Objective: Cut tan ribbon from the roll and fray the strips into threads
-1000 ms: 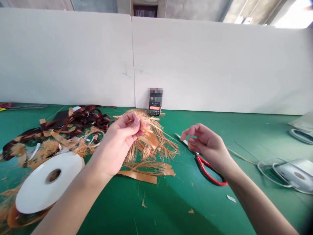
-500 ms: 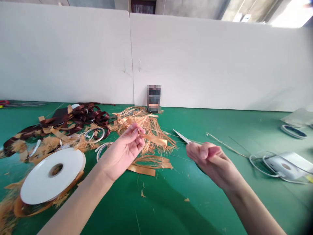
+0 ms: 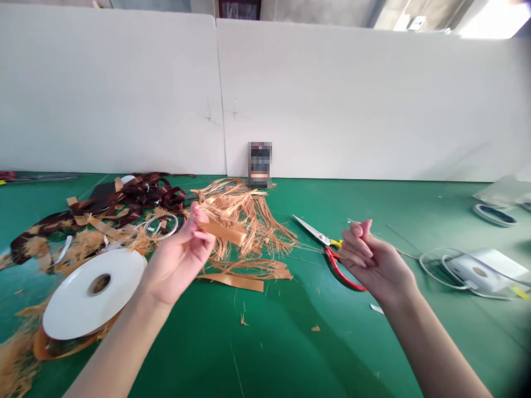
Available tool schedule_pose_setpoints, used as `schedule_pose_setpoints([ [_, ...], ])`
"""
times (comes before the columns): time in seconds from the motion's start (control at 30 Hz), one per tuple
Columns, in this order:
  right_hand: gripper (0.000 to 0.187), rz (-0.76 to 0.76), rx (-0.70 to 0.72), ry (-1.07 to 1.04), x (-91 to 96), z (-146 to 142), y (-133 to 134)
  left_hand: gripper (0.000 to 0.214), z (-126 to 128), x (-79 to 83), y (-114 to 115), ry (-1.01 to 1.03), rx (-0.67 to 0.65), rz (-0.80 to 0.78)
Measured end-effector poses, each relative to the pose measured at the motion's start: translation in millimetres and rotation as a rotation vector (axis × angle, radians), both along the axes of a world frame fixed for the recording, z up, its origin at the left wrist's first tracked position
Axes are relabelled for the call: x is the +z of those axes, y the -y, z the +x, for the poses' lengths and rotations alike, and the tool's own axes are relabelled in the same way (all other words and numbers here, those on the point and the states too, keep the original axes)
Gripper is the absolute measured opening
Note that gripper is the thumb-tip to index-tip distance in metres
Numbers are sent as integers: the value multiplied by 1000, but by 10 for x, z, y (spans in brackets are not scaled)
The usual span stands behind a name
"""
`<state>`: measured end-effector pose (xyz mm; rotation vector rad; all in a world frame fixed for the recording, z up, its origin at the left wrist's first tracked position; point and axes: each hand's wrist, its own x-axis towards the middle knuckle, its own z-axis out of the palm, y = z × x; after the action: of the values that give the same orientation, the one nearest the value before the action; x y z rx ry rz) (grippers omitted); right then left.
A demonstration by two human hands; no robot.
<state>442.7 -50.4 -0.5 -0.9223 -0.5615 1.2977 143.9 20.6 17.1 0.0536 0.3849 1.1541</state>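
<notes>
Left hand (image 3: 176,258): we pinch the ribbon (image 3: 226,232) in front of the pile (image 3: 259,218).
Right hand (image 3: 375,260): fingers curled, thumb pressed against them; any thread there, we can't tell.
Ribbon: slack pinch could lose it.
Scissors (image 3: 318,236): close by; careless sweep could nick us.

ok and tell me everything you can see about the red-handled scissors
The scissors lie slantwise on the green tabletop, tips pointing away and to the left. The slim, silvery, metal-looking blades appear closed. Yellow shows by the pivot, and a smooth red handle curves toward the near right. The right hand hides part of the handles; whether it touches them cannot be told.
</notes>
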Motion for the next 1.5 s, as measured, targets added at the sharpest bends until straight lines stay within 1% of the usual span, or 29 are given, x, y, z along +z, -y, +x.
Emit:
schedule_pose_setpoints([
  [0.1,27,-135,18,213,-157,237,-6,40,-205,41,-119,-13,117,81],
  [0.2,36,-274,-40,464,-332,525,-4,40,-376,91,-207,-56,190,169],
  [0.27,39,-370,-156,702,-440,730,13,37,-479,129,-239,-106,225,212],
  [0.33,35,-484,-357,1038,-512,914,51,31,-581,163,-254,-181,259,241],
  [0.4,34,-529,-484,1408,-525,1046,105,25,-674,182,-265,-279,303,261],
  [0.43,36,-526,-510,1565,-512,1086,131,23,-711,180,-272,-331,331,269],
  [0.47,39,-521,-505,1690,-490,1107,150,22,-735,169,-281,-377,361,284],
  [0.53,44,-555,-403,1827,-442,1096,162,21,-734,113,-299,-457,370,322],
  [0.57,47,-594,-309,1839,-424,1067,152,22,-705,68,-304,-492,349,341],
  [0.63,53,-610,-38,1799,-412,966,111,23,-594,-46,-297,-559,297,380],
  [0.67,54,-556,79,1787,-413,895,88,22,-517,-109,-280,-601,279,391],
  [0.7,55,-459,161,1802,-413,809,69,19,-431,-170,-253,-647,278,400],
  [0.73,53,-336,179,1861,-409,709,56,17,-340,-226,-216,-698,241,409],
  [0.77,50,-183,128,1944,-396,596,50,17,-248,-275,-169,-740,194,410],
  [0.8,48,-48,46,2023,-375,471,50,20,-158,-318,-117,-767,111,405],
  [0.83,45,64,0,2060,-345,338,54,24,-70,-353,-62,-783,30,396],
  [0.9,45,210,-9,2057,-279,64,63,28,91,-412,43,-789,-87,379],
  [1.0,58,277,10,2081,-230,-310,41,35,291,-502,158,-778,-194,396],
  [1.07,69,283,38,2088,-261,-497,-9,37,387,-571,201,-773,-262,438],
  [1.13,75,255,58,2118,-334,-621,-81,37,445,-639,224,-803,-319,495],
  [1.17,74,232,61,2139,-380,-659,-122,38,459,-669,232,-830,-334,519],
  [1.2,68,211,62,2157,-428,-683,-162,39,464,-695,238,-856,-340,537],
  [1.23,55,188,63,2168,-474,-694,-200,41,463,-715,244,-877,-342,547],
  [1.27,38,168,59,2163,-518,-696,-233,43,456,-728,250,-893,-341,554],
  [1.3,20,156,50,2132,-555,-692,-259,44,448,-737,257,-906,-336,559],
  [1.33,11,150,27,2067,-584,-685,-277,46,439,-740,264,-919,-329,565],
  [1.4,23,154,-37,1815,-612,-676,-286,47,429,-737,281,-952,-304,580],
  [1.43,28,150,-44,1627,-611,-679,-278,47,431,-733,290,-973,-290,588],
  [1.5,36,100,43,1186,-586,-701,-243,47,444,-729,311,-1029,-262,604],
])
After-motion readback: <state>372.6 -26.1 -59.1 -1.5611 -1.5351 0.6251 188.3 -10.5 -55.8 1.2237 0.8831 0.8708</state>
